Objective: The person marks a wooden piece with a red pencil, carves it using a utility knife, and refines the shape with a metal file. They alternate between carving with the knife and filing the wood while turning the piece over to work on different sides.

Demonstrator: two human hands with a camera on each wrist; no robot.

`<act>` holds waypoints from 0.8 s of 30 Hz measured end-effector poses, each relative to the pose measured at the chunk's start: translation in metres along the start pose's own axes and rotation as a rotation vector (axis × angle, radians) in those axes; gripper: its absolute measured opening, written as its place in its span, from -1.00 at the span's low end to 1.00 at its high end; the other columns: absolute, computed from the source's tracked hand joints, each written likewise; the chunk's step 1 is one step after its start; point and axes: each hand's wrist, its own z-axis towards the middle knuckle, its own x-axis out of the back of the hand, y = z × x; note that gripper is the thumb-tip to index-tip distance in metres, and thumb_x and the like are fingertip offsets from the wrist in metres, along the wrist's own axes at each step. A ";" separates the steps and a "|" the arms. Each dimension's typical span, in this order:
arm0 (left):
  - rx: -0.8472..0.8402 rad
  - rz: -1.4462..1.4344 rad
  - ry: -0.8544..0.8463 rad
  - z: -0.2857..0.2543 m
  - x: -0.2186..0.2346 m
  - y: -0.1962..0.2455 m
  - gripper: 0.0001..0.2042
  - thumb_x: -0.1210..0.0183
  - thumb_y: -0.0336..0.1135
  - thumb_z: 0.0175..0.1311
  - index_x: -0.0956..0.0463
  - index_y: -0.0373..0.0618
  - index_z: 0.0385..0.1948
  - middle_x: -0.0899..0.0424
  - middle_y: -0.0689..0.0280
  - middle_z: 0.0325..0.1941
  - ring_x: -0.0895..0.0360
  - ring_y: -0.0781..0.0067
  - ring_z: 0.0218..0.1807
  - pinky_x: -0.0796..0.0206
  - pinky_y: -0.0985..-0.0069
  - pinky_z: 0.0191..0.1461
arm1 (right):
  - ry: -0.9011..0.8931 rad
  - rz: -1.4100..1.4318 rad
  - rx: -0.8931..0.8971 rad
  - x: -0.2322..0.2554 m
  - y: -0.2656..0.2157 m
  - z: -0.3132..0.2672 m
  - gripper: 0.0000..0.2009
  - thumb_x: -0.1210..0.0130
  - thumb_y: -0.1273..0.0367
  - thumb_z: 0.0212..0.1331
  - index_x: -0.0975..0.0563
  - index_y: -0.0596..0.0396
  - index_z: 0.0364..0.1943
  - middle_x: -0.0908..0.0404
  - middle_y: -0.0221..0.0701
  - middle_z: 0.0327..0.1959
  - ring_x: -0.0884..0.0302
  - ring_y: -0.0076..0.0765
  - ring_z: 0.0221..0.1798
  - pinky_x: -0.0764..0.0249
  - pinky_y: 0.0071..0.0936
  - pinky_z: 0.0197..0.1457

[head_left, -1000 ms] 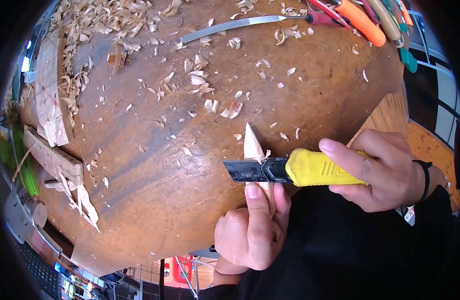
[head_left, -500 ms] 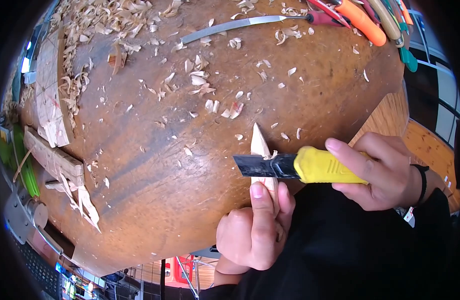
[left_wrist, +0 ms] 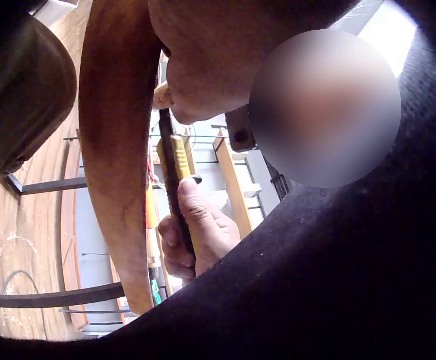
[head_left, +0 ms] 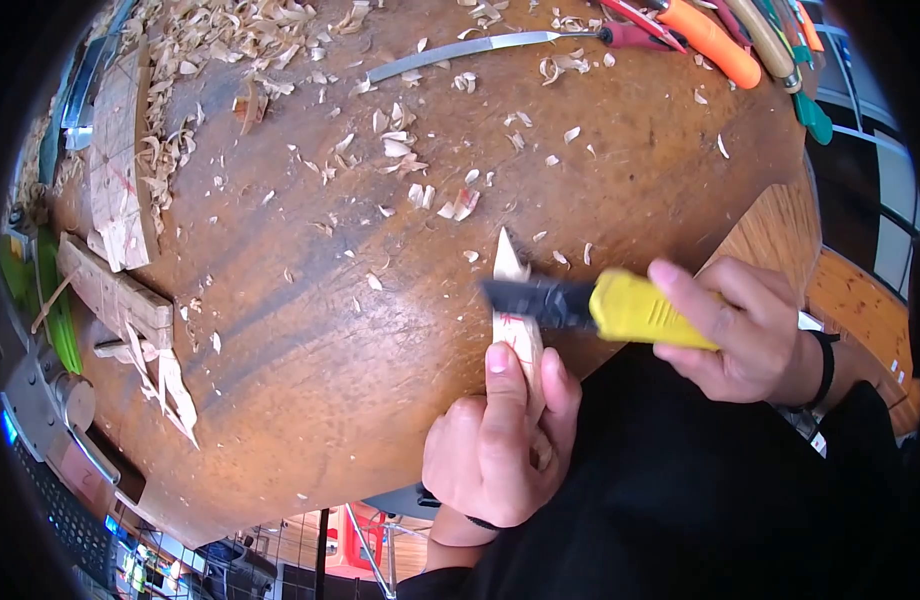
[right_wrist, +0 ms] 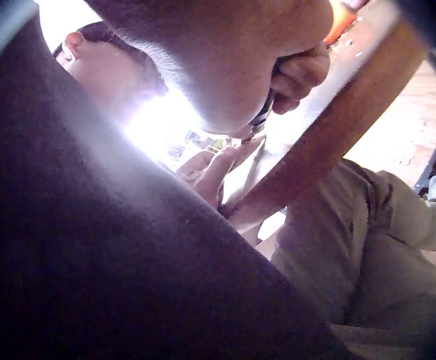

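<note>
My left hand (head_left: 495, 455) grips a pale wooden stick (head_left: 521, 340) near the table's front edge, thumb laid along its upper face. The stick is carved to a point at its far end and bears red marks. In my right hand (head_left: 745, 335) is a utility knife with a yellow handle (head_left: 645, 310); its dark blade (head_left: 540, 302), blurred, crosses the stick just below the tapered part. The left wrist view shows the right hand (left_wrist: 203, 229) wrapped round the knife (left_wrist: 174, 161). The stick's lower end is hidden within the left hand.
Wood shavings (head_left: 230, 35) lie over the brown table (head_left: 310, 400), thickest at the far left. A file (head_left: 470, 50) and several handled tools, one with an orange handle (head_left: 715, 45), lie at the back. Wooden pieces (head_left: 120, 290) sit along the left side.
The blade has slid a little along the stick toward its point and tilted slightly, baring red marks below it. The left hand keeps its hold. The head view has shifted slightly.
</note>
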 end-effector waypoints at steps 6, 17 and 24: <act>0.007 0.014 -0.052 0.002 0.004 0.001 -0.55 -0.50 -0.39 0.07 -0.57 -0.47 -0.05 -0.57 0.24 -0.59 -0.32 0.45 -0.77 -0.18 0.50 -0.70 | -0.014 0.022 -0.075 0.008 0.007 -0.006 -0.37 -0.47 0.39 0.03 -0.55 0.19 0.27 -0.49 -0.36 -0.47 -0.49 -0.38 -0.54 -0.39 -0.49 -0.49; 0.028 -0.062 -0.092 0.002 0.008 0.000 -0.54 -0.46 -0.39 0.11 -0.54 -0.54 -0.03 -0.61 0.19 -0.55 -0.35 0.43 -0.75 -0.19 0.48 -0.68 | -0.075 0.161 0.064 0.020 0.007 -0.004 -0.44 -0.43 0.26 0.10 -0.60 0.23 0.19 -0.56 -0.37 -0.46 -0.52 -0.42 -0.57 -0.42 -0.54 -0.52; 0.023 -0.044 -0.160 0.003 0.012 0.002 -0.51 -0.46 -0.38 0.12 -0.51 -0.54 0.01 -0.66 0.13 -0.49 -0.35 0.43 -0.76 -0.18 0.48 -0.69 | -0.107 0.179 -0.005 0.019 0.003 0.007 -0.40 -0.48 0.32 0.02 -0.60 0.18 0.21 -0.51 -0.41 -0.49 -0.50 -0.43 -0.58 -0.37 -0.53 -0.55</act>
